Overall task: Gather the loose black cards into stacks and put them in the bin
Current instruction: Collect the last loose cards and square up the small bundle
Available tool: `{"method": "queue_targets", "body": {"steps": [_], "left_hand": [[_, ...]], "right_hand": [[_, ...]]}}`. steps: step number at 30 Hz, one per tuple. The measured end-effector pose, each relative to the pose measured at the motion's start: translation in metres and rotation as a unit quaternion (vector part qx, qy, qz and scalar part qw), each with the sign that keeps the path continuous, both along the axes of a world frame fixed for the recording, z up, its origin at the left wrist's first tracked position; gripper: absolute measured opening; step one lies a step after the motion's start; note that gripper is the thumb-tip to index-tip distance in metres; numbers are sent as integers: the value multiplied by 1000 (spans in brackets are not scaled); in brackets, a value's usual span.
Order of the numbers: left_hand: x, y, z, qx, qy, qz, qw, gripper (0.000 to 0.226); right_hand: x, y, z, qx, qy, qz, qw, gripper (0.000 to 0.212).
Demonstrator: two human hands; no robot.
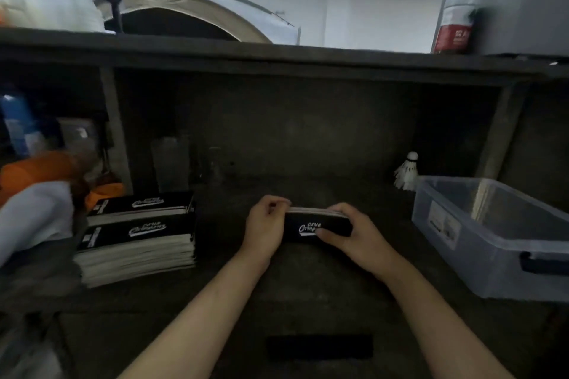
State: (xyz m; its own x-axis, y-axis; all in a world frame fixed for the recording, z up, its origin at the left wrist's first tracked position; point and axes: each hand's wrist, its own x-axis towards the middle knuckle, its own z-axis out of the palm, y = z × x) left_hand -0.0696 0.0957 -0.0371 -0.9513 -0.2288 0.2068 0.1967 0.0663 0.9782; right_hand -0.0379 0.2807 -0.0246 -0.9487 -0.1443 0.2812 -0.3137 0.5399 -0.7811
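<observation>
both hands, left hand (267,226) and right hand (354,232), clamp a card stack (317,224) by its ends above the desk (308,292). step in hand: squaring. next, likely: carry it right into the bin (480,243), clearing the rim.

Counter (323,286) middle taken by left hand (266,226) and right hand (354,234) gripping the held card stack (308,226). Two tall card stacks (135,243) and cloth clutter (37,200) block the left edge. Bin (474,255) fills the right edge, top open. Shuttlecock (406,174) at back right. Free lane between right hand and bin. Black strip (318,346) near front edge. Shelf (277,55) overhead.
</observation>
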Motion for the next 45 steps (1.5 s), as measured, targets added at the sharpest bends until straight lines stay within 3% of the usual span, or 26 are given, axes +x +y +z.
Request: {"method": "queue_targets", "body": {"steps": [6,14,19,23,28,32,35,40,43,45], "left_hand": [[-3,1,-8,-16,27,14,999,16],[-6,5,-12,-37,39,17,998,16],[9,10,-6,-68,10,2,998,17],[32,6,7,-98,63,48,992,18],[116,-50,34,-90,187,67,976,17],[160,-153,33,-18,221,228,948,14],[157,-206,34,27,145,269,952,20],[141,-214,27,2,64,161,985,61],[132,-213,24,-6,2,145,989,47],[129,-213,22,-14,-28,153,988,49]], "right_hand": [[1,-3,-7,-38,5,-16,999,42],[3,-2,-3,-71,-42,-15,996,32],[8,2,-2,-30,-43,-26,998,28],[21,-1,4,-41,-53,-35,997,27],[40,-14,21,-137,-97,-48,985,28],[46,-64,42,-320,-160,-4,934,35],[54,-128,70,-288,-221,44,931,39],[53,-216,96,-143,-262,49,953,55],[52,-243,95,-76,-251,26,965,67],[53,-252,93,-63,-237,27,969,58]]}}
